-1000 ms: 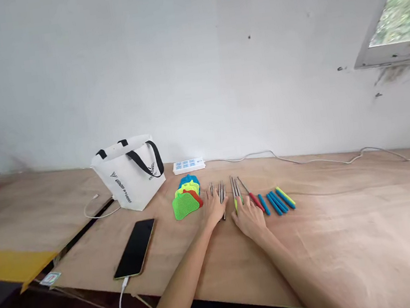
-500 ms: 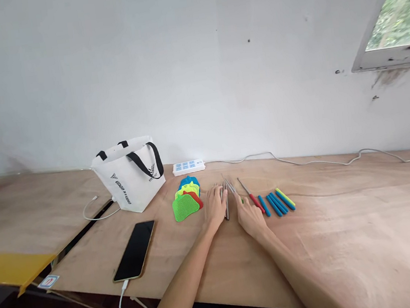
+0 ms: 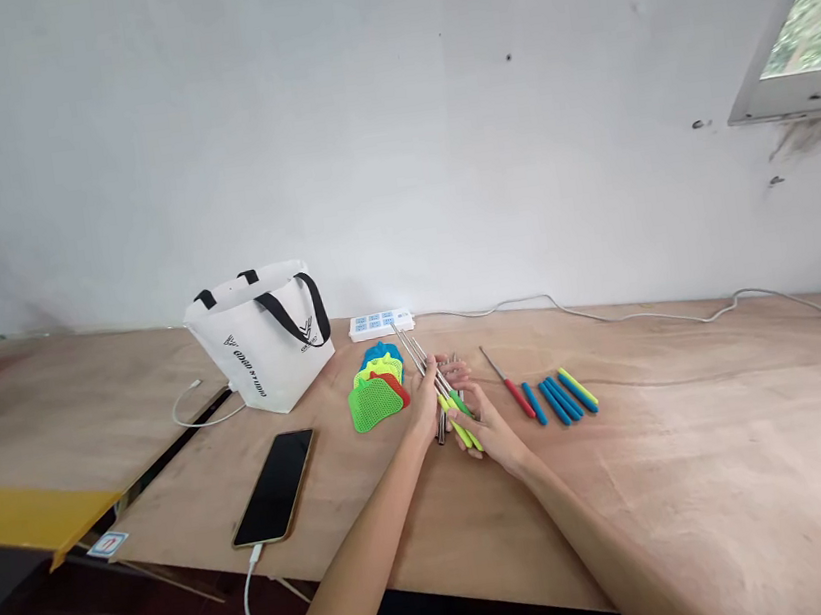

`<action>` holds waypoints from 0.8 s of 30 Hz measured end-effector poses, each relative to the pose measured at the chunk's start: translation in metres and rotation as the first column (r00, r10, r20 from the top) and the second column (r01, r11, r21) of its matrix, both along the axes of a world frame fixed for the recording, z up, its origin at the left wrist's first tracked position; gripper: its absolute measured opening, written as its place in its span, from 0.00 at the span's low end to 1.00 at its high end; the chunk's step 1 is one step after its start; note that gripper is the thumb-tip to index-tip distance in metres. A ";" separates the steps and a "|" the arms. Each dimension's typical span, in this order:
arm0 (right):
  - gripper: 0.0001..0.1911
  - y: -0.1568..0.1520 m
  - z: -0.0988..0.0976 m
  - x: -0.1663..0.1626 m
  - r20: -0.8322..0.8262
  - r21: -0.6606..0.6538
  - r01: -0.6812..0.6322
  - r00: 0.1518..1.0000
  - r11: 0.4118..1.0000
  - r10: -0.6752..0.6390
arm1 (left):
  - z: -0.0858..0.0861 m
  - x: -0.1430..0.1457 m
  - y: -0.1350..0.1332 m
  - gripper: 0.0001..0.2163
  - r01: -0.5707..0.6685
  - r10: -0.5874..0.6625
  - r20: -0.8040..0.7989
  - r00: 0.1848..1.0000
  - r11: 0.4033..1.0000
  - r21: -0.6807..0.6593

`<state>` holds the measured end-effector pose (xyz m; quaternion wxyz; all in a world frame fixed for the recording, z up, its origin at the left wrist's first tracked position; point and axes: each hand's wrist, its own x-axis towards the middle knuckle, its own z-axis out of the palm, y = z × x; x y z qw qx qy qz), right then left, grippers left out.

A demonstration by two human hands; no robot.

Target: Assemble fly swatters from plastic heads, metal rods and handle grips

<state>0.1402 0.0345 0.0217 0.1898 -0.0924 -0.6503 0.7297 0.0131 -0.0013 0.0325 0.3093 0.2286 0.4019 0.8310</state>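
Observation:
Several slim metal rods with yellow and green handles (image 3: 457, 424) are held in a bundle, slanting up and away to the left. My left hand (image 3: 425, 408) closes around their metal shafts, thumb on top. At the coloured handle end, my right hand (image 3: 496, 429) has its thumb and fingers wrapped around the grips. Bare metal rods (image 3: 441, 429) show beneath the hands, partly hidden. To the right lie a metal rod with a red handle (image 3: 519, 397) and several blue tubes (image 3: 560, 401), one beside a yellow tube (image 3: 576, 384). Left of my hands are perforated fly swatter heads (image 3: 376, 405) in green, red, yellow and blue.
A white tote bag (image 3: 265, 352) with black handles stands at the back left. A phone (image 3: 275, 487) with a white cable lies near the front edge. A power strip (image 3: 381, 324) sits by the wall, its cord (image 3: 635, 317) running right.
The rods with yellow and green handles have come up off the table into both hands. My right hand has gone from pointing at the rods to gripping their handles. The view has shifted slightly.

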 end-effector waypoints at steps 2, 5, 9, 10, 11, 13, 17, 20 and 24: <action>0.32 0.001 0.003 0.000 0.032 -0.024 -0.015 0.999 1.000 0.016 | 0.001 0.002 0.001 0.18 -0.014 0.014 -0.014 1.000 1.000 0.007; 0.31 0.002 0.006 0.002 0.068 -0.027 -0.038 0.997 0.999 0.040 | 0.004 0.008 0.000 0.19 0.000 0.000 -0.022 1.000 1.000 0.014; 0.33 -0.001 0.005 0.003 0.077 -0.016 0.001 0.997 1.000 0.000 | 0.007 0.018 -0.001 0.22 0.024 -0.025 -0.041 0.999 0.999 -0.029; 0.34 -0.001 0.005 0.003 0.078 -0.013 0.013 0.997 1.000 -0.012 | 0.006 0.020 -0.002 0.23 0.039 -0.041 -0.056 0.998 0.998 -0.042; 0.35 -0.002 0.005 0.003 0.078 -0.010 0.023 0.997 1.000 -0.022 | 0.006 0.023 -0.002 0.24 0.056 -0.060 -0.069 0.996 0.997 -0.054; 0.36 -0.003 0.004 0.003 0.078 -0.006 0.029 0.997 1.000 -0.028 | 0.007 0.028 -0.003 0.24 0.069 -0.075 -0.088 0.993 0.995 -0.072; 0.36 -0.005 0.006 0.003 0.085 -0.003 0.000 0.996 1.000 0.001 | 0.012 0.028 -0.004 0.23 -0.008 0.002 -0.085 0.996 0.997 -0.078; 0.35 -0.006 0.006 0.003 0.097 -0.001 -0.024 0.995 1.000 0.024 | 0.014 0.023 -0.004 0.23 -0.066 0.063 -0.057 0.996 0.997 -0.038; 0.33 -0.005 0.006 0.004 0.104 0.011 -0.007 0.995 1.000 0.006 | 0.011 0.021 -0.002 0.23 -0.027 0.026 -0.043 0.999 0.999 -0.032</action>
